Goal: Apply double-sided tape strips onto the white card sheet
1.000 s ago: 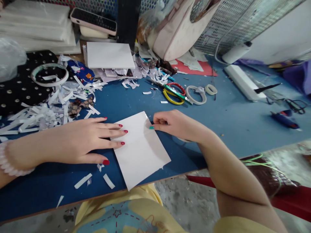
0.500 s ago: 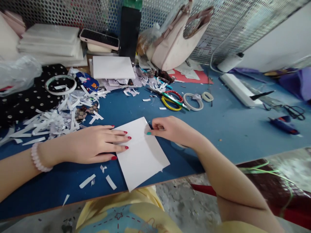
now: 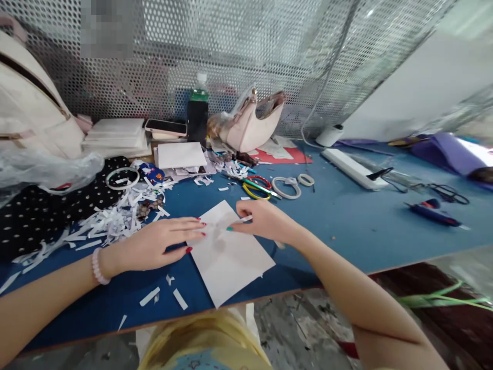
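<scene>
A white square sheet lies on the blue table near its front edge, one corner pointing toward me. My left hand rests flat with fingers extended, its fingertips on the sheet's left side. Curled at the sheet's upper right edge, my right hand pinches a small white strip between thumb and fingers. The thumb, with its green nail, touches the sheet. Loose paper strips lie left of the sheet.
Paper scraps are heaped at the left by a dotted black cloth. Scissors and tape rolls lie beyond the sheet. A white stack, a bottle and a bag stand behind.
The view has tilted up, showing more of the mesh wall. A small white strip now shows in my right hand, whose thumb is farther over the sheet. My left hand remains on the sheet.
</scene>
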Demonstrator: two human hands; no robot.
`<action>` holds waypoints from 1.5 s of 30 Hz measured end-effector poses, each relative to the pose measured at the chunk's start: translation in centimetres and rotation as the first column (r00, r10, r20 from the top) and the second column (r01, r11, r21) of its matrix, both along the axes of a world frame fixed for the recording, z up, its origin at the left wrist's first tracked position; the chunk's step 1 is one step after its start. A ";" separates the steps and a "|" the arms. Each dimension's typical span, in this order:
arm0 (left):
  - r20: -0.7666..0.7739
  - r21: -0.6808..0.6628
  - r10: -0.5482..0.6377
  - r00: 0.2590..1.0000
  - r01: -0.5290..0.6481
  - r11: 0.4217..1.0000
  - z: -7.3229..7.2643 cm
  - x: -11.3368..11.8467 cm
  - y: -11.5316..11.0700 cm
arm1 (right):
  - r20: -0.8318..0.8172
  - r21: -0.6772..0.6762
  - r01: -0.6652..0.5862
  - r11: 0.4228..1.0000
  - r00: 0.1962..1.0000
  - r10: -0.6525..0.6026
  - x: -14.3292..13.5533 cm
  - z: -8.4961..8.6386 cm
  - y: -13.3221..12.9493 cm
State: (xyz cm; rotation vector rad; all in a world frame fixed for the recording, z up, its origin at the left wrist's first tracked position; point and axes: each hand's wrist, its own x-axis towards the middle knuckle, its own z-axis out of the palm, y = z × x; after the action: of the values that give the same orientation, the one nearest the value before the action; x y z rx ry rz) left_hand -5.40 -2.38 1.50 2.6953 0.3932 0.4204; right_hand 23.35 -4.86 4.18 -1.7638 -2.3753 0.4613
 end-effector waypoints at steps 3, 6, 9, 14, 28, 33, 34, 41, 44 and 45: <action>0.045 -0.174 0.293 0.955 -0.282 0.944 -0.2 0.5 0.1 | -0.029 0.181 -0.038 0.983 0.999 0.044 0.4 2.6 -0.9; 0.051 -0.427 0.407 0.912 -0.349 0.834 0.1 1.6 0.4 | 0.031 0.369 -0.088 0.925 0.996 0.082 0.4 5.5 -2.2; 0.156 -0.496 0.383 0.910 -0.263 0.827 1.1 2.8 0.6 | 0.141 0.527 -0.142 0.838 0.987 0.079 -0.2 7.9 -3.5; 0.276 -0.376 0.468 0.839 -0.354 0.856 1.9 2.5 1.6 | 0.332 0.471 -0.251 0.846 0.938 0.094 -1.9 8.3 -4.4; 0.052 0.268 0.164 0.985 -0.172 0.948 1.4 0.7 2.2 | 0.169 -0.017 -0.280 0.960 0.945 0.279 -4.3 -1.5 -2.6; -0.134 0.261 0.050 0.990 -0.013 0.965 0.4 2.1 0.1 | 0.271 0.088 -0.331 0.940 0.916 0.297 -4.6 -1.8 -4.4; -0.145 0.269 0.049 0.988 -0.008 0.963 0.1 2.2 0.0 | 0.270 0.101 -0.333 0.938 0.916 0.296 -4.4 -1.7 -4.8; -0.159 0.249 0.065 0.985 -0.024 0.968 -0.1 2.2 0.1 | -0.084 0.243 -0.176 0.954 0.976 0.201 -0.5 0.0 -3.3; -0.169 0.230 0.068 0.983 -0.027 0.973 0.0 2.1 -0.1 | -0.038 0.223 -0.017 0.975 0.999 0.026 2.0 0.4 -0.2; -0.172 0.233 0.073 0.982 -0.031 0.972 0.0 2.1 -0.1 | 0.036 0.247 0.050 0.968 0.997 -0.061 2.9 0.3 1.0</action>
State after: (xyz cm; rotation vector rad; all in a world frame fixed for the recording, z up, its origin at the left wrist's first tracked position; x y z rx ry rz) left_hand -3.28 -2.52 1.54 2.9660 0.4947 0.2501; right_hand 26.23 -3.89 4.52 -1.7382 -2.2878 0.1148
